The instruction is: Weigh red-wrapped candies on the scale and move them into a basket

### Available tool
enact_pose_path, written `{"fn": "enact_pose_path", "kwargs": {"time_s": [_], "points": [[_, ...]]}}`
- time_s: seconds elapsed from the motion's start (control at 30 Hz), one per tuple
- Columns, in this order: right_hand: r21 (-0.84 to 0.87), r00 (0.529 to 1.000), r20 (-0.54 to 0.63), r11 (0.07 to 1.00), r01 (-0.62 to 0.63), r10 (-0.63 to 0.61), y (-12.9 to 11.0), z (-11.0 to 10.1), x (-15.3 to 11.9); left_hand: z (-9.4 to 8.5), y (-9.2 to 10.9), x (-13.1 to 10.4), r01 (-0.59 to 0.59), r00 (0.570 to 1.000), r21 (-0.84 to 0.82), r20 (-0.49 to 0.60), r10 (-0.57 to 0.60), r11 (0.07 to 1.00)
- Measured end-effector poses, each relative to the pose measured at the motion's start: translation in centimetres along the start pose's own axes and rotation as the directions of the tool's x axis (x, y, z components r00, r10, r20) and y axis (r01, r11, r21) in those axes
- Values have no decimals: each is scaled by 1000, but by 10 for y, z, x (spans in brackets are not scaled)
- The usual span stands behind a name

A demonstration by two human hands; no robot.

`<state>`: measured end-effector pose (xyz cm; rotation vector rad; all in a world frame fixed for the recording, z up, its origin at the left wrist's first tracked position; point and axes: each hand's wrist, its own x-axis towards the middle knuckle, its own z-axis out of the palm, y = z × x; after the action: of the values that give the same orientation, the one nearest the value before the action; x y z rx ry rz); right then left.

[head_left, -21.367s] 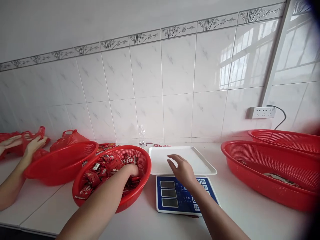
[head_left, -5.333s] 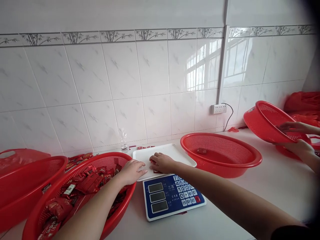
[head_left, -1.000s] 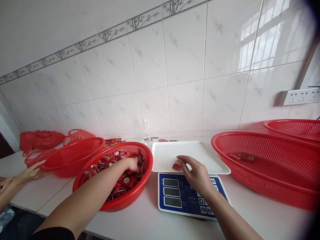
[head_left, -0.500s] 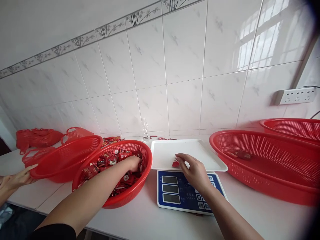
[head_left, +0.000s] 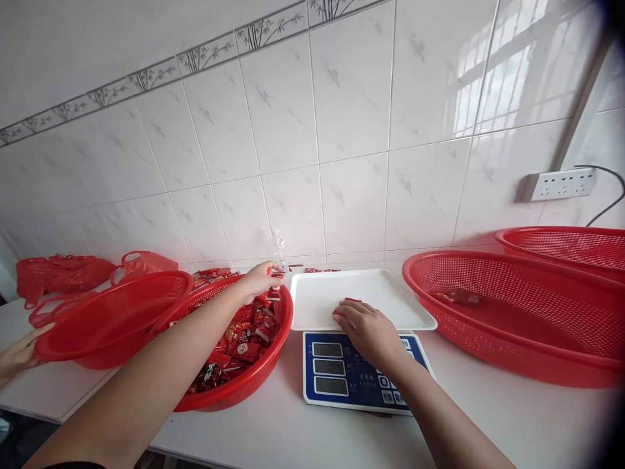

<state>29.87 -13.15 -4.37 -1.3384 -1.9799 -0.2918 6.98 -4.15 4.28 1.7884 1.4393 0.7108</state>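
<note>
My left hand (head_left: 261,281) is closed on small red packets (head_left: 276,276), held above the back right rim of a red basket (head_left: 288,319). That basket is full of small red wrapped packets (head_left: 247,348). Over the front of the white scale tray (head_left: 390,293), my right hand (head_left: 368,329) is curled with its palm down. Red bits of a packet (head_left: 352,300) show at its fingers, and the rest is hidden beneath the hand. The blue scale panel (head_left: 327,368) with three displays sits in front of the tray.
A large red basket (head_left: 488,332) with a few red packets stands right, another basket (head_left: 561,241) behind it. At left, another person's hand (head_left: 22,355) holds a red basket (head_left: 122,312). Red bags (head_left: 63,273) and a clear bottle (head_left: 278,247) stand along the wall.
My left hand has risen out of the packets to the basket's back rim, now with red packets in it. My right hand has turned palm down over the tray, covering most of its packet.
</note>
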Motion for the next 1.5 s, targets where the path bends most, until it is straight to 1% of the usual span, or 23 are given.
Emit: {"fn": "enact_pose_path", "kwargs": {"time_s": [0.13,0.27,0.37,0.43,0.53,0.57,0.67,0.73,0.77,0.83,0.87,0.93,1.0,1.1,1.17,1.2,1.27,1.33,1.37,1.4,1.43,1.47,1.5], "points": [[25,985,-99,990,-140,142,5,1,1,38,20,10,-66,996,-149,50,74,987],[91,962,-151,972,-215,227,9,2,1,54,38,13,-121,982,-176,122,144,977],[173,939,-209,955,-240,274,9,-1,2,66,47,13,-248,950,36,206,236,968],[225,914,-252,938,-265,319,10,-5,3,80,50,12,-372,898,223,332,289,901],[268,882,-298,918,-291,366,13,-8,3,104,55,10,-509,805,398,534,258,763],[273,877,-307,917,-291,370,14,-8,3,111,56,9,-529,787,435,572,230,729],[282,874,-329,921,-271,358,18,-7,3,121,58,10,-531,799,489,560,217,693],[278,870,-346,924,-263,352,19,-6,2,114,55,16,-511,826,463,497,265,725],[272,865,-352,923,-271,357,20,-6,2,104,52,19,-487,847,446,450,283,751],[257,855,-344,915,-311,387,20,-6,2,69,41,26,-431,896,435,314,315,790],[252,850,-335,908,-335,407,19,-6,2,44,33,28,-378,926,464,201,320,801],[249,838,-313,890,-381,447,17,-7,2,-15,12,26,-322,902,612,-33,430,722],[250,832,-293,878,-409,471,14,-9,1,-79,-15,17,-159,859,752,-214,465,640],[252,836,-278,875,-412,474,9,-8,1,-162,-66,-3,113,815,790,-420,398,602],[256,841,-279,880,-400,464,8,-7,1,-195,-96,-15,199,842,776,-448,301,598],[257,841,-279,880,-399,463,8,-6,1,-202,-107,-18,224,843,763,-464,272,606],[260,842,-264,875,-408,471,9,-5,0,-200,-118,-21,225,834,737,-484,265,638],[271,842,-250,870,-412,477,9,-5,0,-175,-112,-18,156,853,702,-451,263,695],[282,845,-245,869,-406,475,9,-5,0,-157,-104,-17,97,893,682,-381,240,724],[293,850,-242,870,-396,468,8,-6,-1,-137,-95,-17,4,944,643,-255,210,766],[303,857,-238,873,-382,457,7,-6,-1,-115,-86,-17,-110,982,609,-57,181,786],[311,865,-232,877,-366,444,6,-6,-1,-94,-77,-18,-193,981,580,137,139,791],[318,875,-225,881,-350,428,4,-6,-1,-73,-69,-20,-239,957,568,277,90,788]]}}
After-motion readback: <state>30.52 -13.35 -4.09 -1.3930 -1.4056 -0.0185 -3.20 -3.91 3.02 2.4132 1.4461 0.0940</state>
